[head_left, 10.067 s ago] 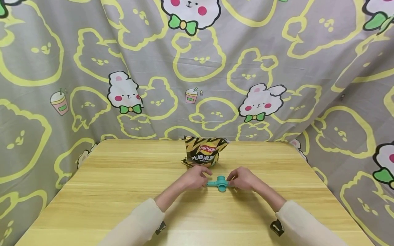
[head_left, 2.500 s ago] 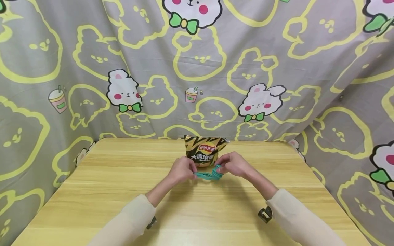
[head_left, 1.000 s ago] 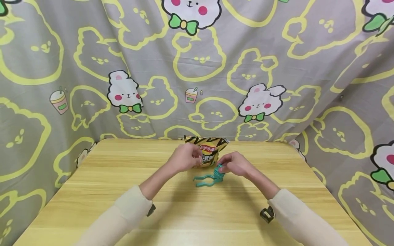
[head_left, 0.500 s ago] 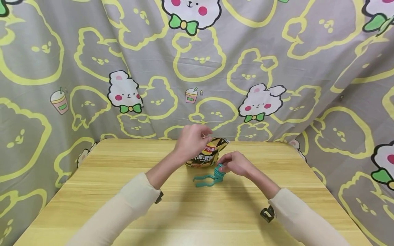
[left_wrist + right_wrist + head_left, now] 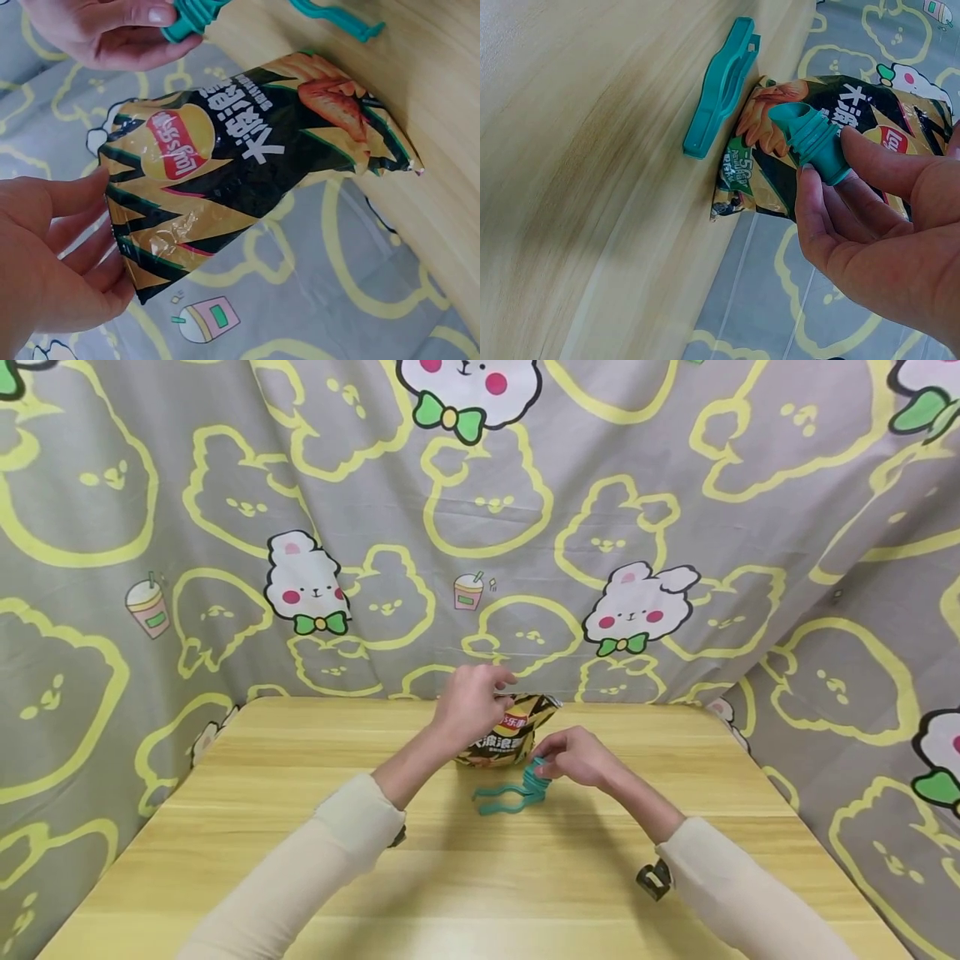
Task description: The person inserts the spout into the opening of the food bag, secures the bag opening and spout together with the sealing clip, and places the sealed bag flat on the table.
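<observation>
A black and gold bag of Lay's chips point(image 5: 501, 742) stands near the back of the table. At its top edge is my left hand point(image 5: 467, 710); in the left wrist view the thumb point(image 5: 71, 193) and fingertips meet that edge. Whether they pinch it is unclear. My right hand point(image 5: 581, 758) pinches a ribbed teal spout point(image 5: 815, 146) between thumb and fingers, just in front of the bag's right side. A teal bag clip point(image 5: 718, 88) lies on the table below, its two wavy arms spread apart. Both wrist views show a gap between spout and clip.
The wooden table point(image 5: 457, 885) reaches back to a grey curtain point(image 5: 360, 510) printed with cartoon animals, which also hangs at both sides. Dark straps point(image 5: 654, 880) show beneath the sleeves.
Earlier both hands held the teal clip. My left hand has since let go of it and risen to the bag's top edge. The right hand has barely moved over the last second.
</observation>
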{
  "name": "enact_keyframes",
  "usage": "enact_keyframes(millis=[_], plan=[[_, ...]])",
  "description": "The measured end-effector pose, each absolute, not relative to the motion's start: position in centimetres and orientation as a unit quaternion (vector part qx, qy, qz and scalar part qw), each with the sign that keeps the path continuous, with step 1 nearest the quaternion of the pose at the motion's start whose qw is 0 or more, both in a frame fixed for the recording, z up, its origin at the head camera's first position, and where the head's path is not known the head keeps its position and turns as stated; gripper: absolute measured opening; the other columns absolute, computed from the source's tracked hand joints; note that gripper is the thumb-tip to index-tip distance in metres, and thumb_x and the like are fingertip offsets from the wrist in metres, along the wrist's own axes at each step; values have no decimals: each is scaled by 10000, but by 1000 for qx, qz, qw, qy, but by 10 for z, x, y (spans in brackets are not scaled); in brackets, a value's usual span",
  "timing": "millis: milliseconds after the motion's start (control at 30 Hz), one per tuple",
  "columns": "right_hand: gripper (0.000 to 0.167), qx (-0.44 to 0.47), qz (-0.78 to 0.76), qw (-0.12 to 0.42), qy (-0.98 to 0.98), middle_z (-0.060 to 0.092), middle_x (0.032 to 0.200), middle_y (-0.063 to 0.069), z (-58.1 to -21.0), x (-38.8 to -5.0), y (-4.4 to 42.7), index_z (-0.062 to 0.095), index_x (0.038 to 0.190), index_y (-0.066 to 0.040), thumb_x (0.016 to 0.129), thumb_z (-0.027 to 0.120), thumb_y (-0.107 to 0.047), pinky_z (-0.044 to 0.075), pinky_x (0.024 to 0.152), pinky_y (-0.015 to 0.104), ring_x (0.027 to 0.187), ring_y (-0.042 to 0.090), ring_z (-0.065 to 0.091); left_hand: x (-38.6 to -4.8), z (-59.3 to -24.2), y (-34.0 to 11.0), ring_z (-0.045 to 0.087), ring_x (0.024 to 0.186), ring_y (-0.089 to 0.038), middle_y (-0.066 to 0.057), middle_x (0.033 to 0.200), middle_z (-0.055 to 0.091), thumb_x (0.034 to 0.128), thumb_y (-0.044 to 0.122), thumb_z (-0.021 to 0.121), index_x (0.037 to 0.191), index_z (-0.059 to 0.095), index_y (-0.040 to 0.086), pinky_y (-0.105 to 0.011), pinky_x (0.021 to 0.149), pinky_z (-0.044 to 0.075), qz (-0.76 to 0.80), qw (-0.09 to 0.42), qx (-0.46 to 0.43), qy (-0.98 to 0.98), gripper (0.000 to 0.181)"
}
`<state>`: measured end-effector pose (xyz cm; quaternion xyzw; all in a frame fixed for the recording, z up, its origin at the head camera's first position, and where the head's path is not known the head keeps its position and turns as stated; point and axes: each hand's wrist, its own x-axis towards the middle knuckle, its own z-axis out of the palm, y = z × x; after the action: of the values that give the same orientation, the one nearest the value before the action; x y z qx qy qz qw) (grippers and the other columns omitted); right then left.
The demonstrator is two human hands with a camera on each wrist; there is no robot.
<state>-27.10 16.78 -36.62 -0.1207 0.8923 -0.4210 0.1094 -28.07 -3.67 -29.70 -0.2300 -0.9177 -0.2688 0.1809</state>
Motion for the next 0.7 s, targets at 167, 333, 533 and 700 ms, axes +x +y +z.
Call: enact_keyframes(millis=[167,333,533,700], plan=[[168,-117,-422,111,892,743,937,64,-365,-271,167,771,1014,-31,855,765,-85,569,838,415,908,184,656,-281,-298,-37,761,945,-210,-80,1029,789,891,52,756,1085,790,102,-362,786,614,-271,181,-233,-916,203],[161,-116,-422,111,892,742,941,65,-366,-271,167,770,1011,-35,859,764,-89,567,859,447,907,183,656,-282,-296,-36,760,946,-201,-55,1016,793,891,2,722,1042,804,103,-358,803,611,-262,185,-239,-917,199],[186,-117,-424,110,892,744,930,64,-365,-271,167,764,1031,-9,859,759,-78,567,815,374,889,174,659,-282,-296,-37,754,941,-208,-45,984,793,879,-48,692,1014,811,97,-348,792,611,-255,180,-239,-919,231],[198,-116,-420,111,893,741,939,64,-362,-271,167,761,1045,-5,861,757,-78,558,806,348,900,177,655,-283,-296,-37,750,912,-207,-40,938,790,865,-89,654,946,816,88,-344,774,609,-251,182,-244,-919,253]])
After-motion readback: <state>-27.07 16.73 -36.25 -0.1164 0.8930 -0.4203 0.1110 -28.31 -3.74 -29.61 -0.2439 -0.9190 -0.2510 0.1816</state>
